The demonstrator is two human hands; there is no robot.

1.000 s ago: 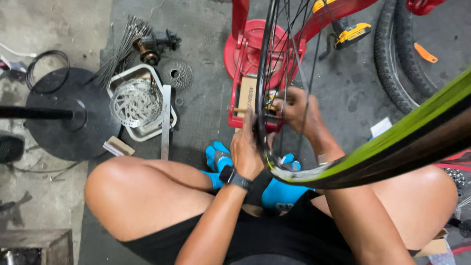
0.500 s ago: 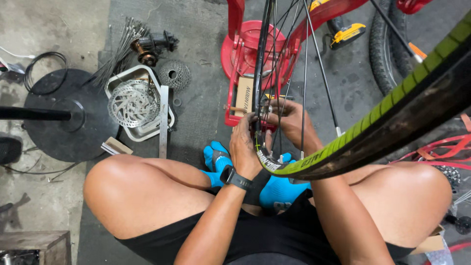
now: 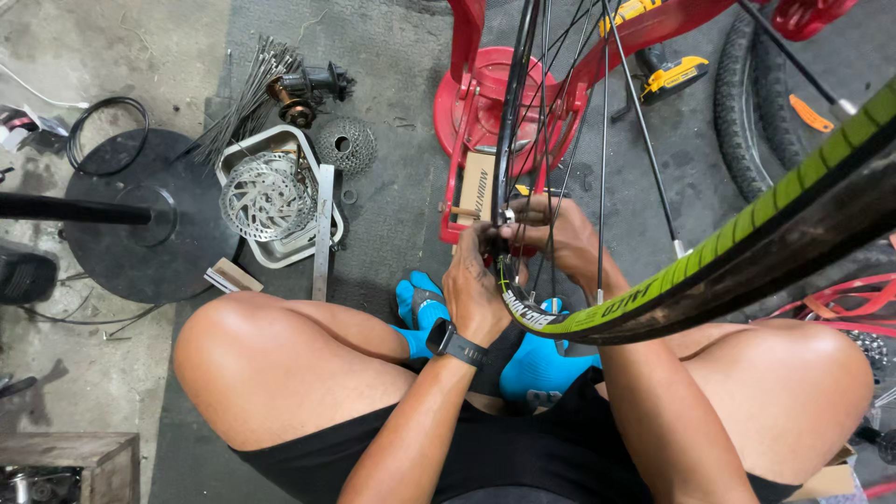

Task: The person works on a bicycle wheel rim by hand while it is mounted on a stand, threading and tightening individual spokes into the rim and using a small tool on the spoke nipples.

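I sit cross-legged on the floor with a bicycle wheel rim (image 3: 747,243), black with a green-yellow stripe, held over my lap. My left hand (image 3: 474,285), with a dark watch on the wrist, grips the rim's near edge. My right hand (image 3: 560,238) reaches through the black spokes (image 3: 605,149) and pinches something small at the rim, next to my left hand's fingers. What lies between the fingertips is too small to tell. A red truing stand (image 3: 485,103) stands just beyond the hands.
A metal tray (image 3: 280,201) with a brake disc lies to the left, beside a cassette (image 3: 343,145), a hub (image 3: 303,89) and loose spokes (image 3: 238,98). A round black stand base (image 3: 140,219) is further left. A yellow drill (image 3: 677,73) and a tyre (image 3: 747,112) lie at right.
The wheel has turned and shifted, so the rim's striped edge swept up and right across the view. Both hands stayed at the rim, moving slightly down.
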